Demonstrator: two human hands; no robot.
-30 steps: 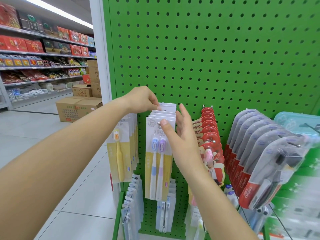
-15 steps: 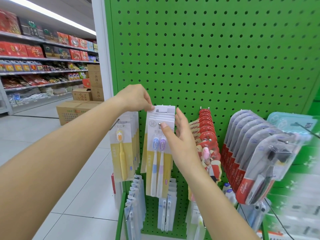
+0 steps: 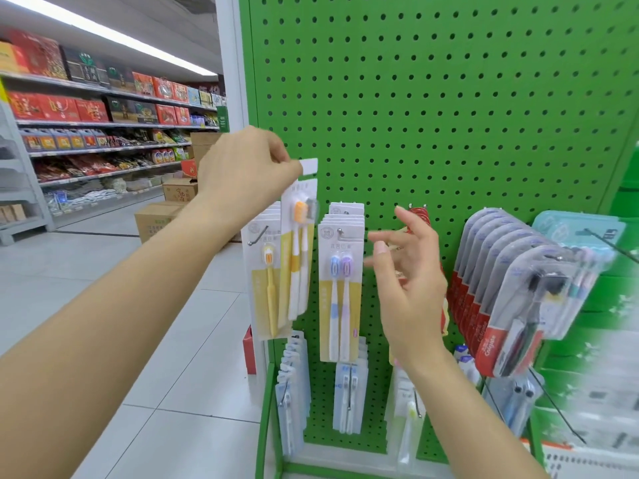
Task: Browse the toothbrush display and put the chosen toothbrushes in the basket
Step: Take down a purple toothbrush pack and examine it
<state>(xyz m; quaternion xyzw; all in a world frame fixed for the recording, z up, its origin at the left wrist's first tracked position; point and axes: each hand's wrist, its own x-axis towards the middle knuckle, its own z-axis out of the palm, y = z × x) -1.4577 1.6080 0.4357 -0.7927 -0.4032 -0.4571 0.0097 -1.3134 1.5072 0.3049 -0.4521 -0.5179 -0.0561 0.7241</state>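
My left hand [image 3: 247, 164] pinches the white top edge of a toothbrush pack [image 3: 299, 250] with an orange and a grey brush, held off the hook and hanging in front of the green pegboard [image 3: 432, 108]. A stack of packs with blue and purple brushes [image 3: 340, 288] hangs on its hook just right of it. A stack with a single yellow brush [image 3: 264, 281] hangs to the left, partly behind the held pack. My right hand [image 3: 406, 271] hovers beside the blue-purple stack, fingers spread, holding nothing. No basket is in view.
Red-bottomed Colgate blister packs [image 3: 501, 302] jut out on hooks at the right, with red-topped packs [image 3: 420, 216] behind my right hand. More toothbrush packs [image 3: 347, 392] hang low. Cardboard boxes [image 3: 155, 219] and stocked shelves [image 3: 86, 133] line the aisle on the left.
My left hand has pulled one pack off the middle stack and lifted it up and to the left. My right hand let go of the stack's front and drew back to the right.
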